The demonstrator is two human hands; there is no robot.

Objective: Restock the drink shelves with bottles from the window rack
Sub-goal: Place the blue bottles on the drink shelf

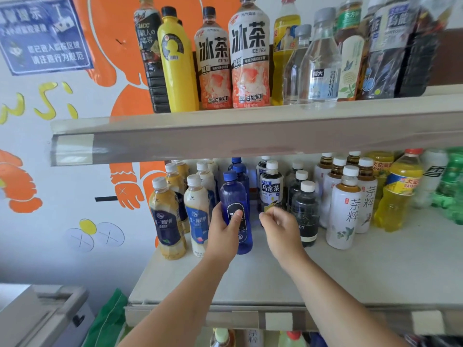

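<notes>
Blue bottle (234, 196): stood upright at the front of the middle shelf (350, 276), between a milk tea bottle (198, 216) and a black bottle (307, 211).
Left hand (224, 231): wrapped round the blue bottle's lower body, thumb laid across its dark label.
Right hand (280, 229): held just right of the blue bottle with fingers curled; whether anything is pinched cannot be told.
Behind: an oolong tea bottle (271, 186) is seen.
Right: white tea bottles (344, 211) are lined up.
Upper shelf (250, 126): ice tea bottles (250, 58) are displayed.
</notes>
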